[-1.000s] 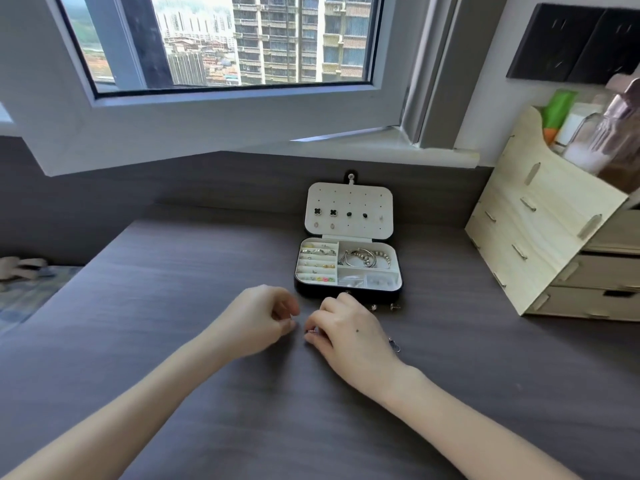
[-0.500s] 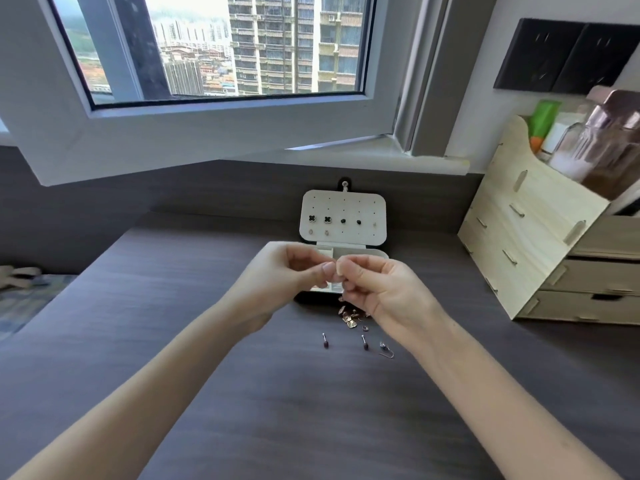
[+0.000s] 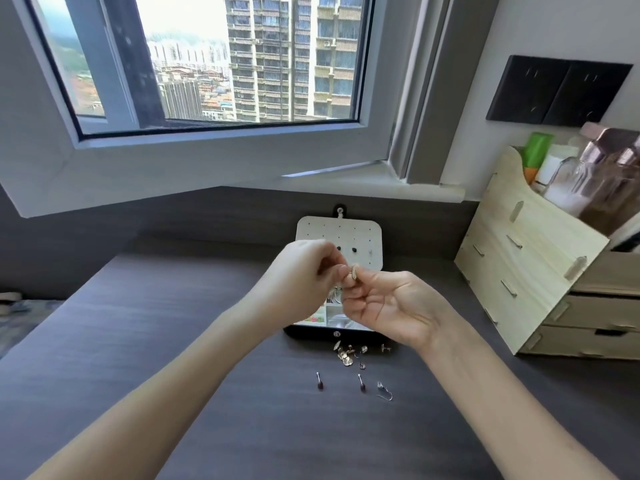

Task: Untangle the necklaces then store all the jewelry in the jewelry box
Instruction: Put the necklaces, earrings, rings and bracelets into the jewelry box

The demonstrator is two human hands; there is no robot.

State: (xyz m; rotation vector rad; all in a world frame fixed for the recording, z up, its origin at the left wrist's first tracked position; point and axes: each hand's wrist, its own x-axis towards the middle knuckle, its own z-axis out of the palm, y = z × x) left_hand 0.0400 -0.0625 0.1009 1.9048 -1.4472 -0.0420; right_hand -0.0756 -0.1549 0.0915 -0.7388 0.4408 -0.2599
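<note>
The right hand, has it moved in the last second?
Yes. The right hand rose from the table, where it lay short of the jewelry box, and now overlaps the box's open lid, pinching a small gold piece.

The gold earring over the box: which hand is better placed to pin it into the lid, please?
Right, probably: the right hand pinches the earring just below free holes in the lid, while the left hand, also pinching it, covers the lid's left side.
</note>
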